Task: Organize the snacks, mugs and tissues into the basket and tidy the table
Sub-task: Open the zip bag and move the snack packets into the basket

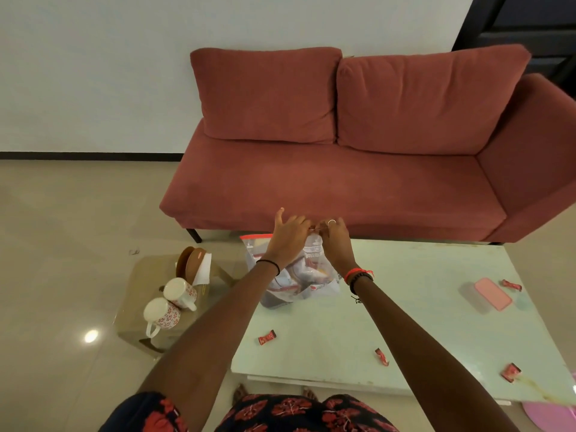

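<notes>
Basket (137, 294): clear, on the floor just off the table's left edge; two mugs (170, 304), brown plates (190, 260) and tissues (202, 268) inside.
Left hand (288, 235): mine, fingers loosely spread, thumb and forefinger pinching the bag's top edge.
Bag (299, 272): clear zip bag, red strip, upright at the table's (420, 322) far left corner, snacks inside.
Right hand (335, 238): mine, pinching the same top edge, touching my left.
Candies (267, 337): four loose; three along the near edge, one far right.
Pink box (492, 294): near the right edge.
</notes>
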Demonstrator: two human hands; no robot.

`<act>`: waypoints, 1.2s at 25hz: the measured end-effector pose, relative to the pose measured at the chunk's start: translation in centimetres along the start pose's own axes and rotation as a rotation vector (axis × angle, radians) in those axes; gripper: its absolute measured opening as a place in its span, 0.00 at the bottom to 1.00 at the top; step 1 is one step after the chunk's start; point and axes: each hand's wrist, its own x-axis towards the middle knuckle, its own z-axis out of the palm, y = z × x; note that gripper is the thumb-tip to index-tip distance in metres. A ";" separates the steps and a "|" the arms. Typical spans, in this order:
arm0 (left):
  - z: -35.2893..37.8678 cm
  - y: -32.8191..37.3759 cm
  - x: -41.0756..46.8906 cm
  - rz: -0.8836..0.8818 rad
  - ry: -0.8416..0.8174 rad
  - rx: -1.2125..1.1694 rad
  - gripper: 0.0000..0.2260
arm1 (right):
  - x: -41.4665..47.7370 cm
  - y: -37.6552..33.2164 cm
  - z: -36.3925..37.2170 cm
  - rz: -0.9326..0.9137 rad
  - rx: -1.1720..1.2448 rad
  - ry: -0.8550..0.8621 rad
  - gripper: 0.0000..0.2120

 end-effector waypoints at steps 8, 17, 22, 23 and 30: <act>1.2 -0.1 -1.8 -0.156 -0.033 0.024 0.11 | 0.5 0.1 -0.8 0.187 0.414 0.017 0.12; 2.0 -3.2 -5.4 -0.311 -0.118 0.025 0.09 | 3.8 1.9 -3.7 0.123 0.265 0.095 0.11; 2.4 -4.3 -8.5 -0.365 -0.214 0.085 0.11 | 4.9 1.6 -4.3 0.089 0.246 0.105 0.11; 2.3 -4.3 -8.7 -0.365 -0.255 0.101 0.11 | 4.9 1.5 -4.2 0.079 0.255 0.083 0.11; 0.9 -2.7 -6.7 -0.369 -0.266 -0.487 0.14 | 5.1 0.9 -4.8 -0.064 0.212 -0.198 0.10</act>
